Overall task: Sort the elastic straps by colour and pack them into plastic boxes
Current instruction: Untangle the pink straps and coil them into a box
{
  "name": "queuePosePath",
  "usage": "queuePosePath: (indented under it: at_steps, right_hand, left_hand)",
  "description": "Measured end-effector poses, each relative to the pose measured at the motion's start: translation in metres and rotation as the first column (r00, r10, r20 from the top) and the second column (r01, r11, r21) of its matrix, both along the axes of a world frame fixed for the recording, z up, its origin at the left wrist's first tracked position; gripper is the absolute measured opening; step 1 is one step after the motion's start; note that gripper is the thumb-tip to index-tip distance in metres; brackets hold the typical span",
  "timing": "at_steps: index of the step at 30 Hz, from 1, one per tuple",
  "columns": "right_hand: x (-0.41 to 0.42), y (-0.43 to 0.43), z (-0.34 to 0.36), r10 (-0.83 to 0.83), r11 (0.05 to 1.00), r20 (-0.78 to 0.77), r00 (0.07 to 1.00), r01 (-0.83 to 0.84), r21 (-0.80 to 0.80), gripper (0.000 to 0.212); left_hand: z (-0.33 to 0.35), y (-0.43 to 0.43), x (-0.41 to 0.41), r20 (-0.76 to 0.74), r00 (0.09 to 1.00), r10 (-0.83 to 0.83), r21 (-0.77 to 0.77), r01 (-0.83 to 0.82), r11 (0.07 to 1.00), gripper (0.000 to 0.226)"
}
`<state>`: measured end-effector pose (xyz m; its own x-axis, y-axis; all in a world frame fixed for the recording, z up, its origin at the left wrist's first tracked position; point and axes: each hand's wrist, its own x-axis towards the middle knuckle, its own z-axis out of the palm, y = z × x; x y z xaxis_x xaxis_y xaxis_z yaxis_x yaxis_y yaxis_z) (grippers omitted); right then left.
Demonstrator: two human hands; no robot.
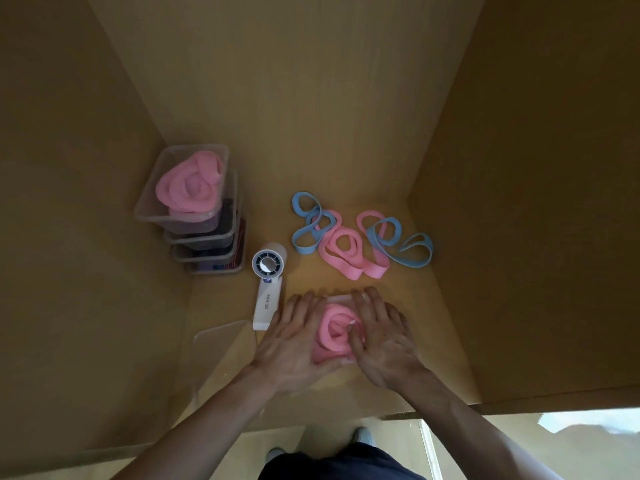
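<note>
A clear plastic box [337, 298] sits near the front of the table with coiled pink straps [334, 332] in it. My left hand [294, 341] lies flat against the box's left side. On the right side my right hand [381, 341] presses, its thumb on the pink coil. Behind the box lies a loose tangle of pink straps [343, 251] and blue straps [391, 237]. At the back left stands a stack of clear boxes [194, 223]; the top one holds pink straps [188, 187], the lower ones dark straps.
A white handheld fan [268, 285] lies just left of the box, touching my left hand's fingers. A clear lid [221, 344] rests at the front left. Tan walls enclose the table on the left, back and right.
</note>
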<state>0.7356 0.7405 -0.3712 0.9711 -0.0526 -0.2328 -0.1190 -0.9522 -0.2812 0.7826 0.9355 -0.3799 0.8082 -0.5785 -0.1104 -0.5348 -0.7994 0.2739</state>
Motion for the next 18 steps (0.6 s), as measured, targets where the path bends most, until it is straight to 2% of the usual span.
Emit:
queuePosePath:
  at_steps: [2,5,9,14,18]
  right_hand:
    - [0.001,-0.001,0.001,0.017,0.996,0.005,1.0,-0.016,-0.088,0.074]
    - [0.007,-0.001,0.005,0.093,0.962,0.02,0.995,-0.085,-0.261,0.07]
    - [0.008,0.013,0.002,0.261,0.954,0.079,0.962,-0.245,-0.171,0.069]
    - [0.008,0.015,-0.003,0.28,0.957,0.091,0.956,-0.269,-0.112,0.085]
    - [0.01,0.015,-0.003,0.28,0.956,0.129,0.951,-0.263,-0.133,0.089]
  left_hand:
    - [0.004,0.0,0.001,-0.021,0.999,-0.028,0.0,0.028,1.0,0.12]
    - [0.009,-0.003,0.002,-0.004,1.0,-0.012,-0.006,0.012,1.0,0.12]
    - [0.009,-0.006,0.002,-0.011,1.0,0.008,-0.023,-0.008,1.0,0.117]
    - [0.004,-0.008,-0.002,-0.008,1.0,0.021,-0.211,-0.022,0.977,0.11]
    - [0.001,-0.008,-0.001,0.021,1.0,0.022,-0.258,-0.016,0.966,0.105]
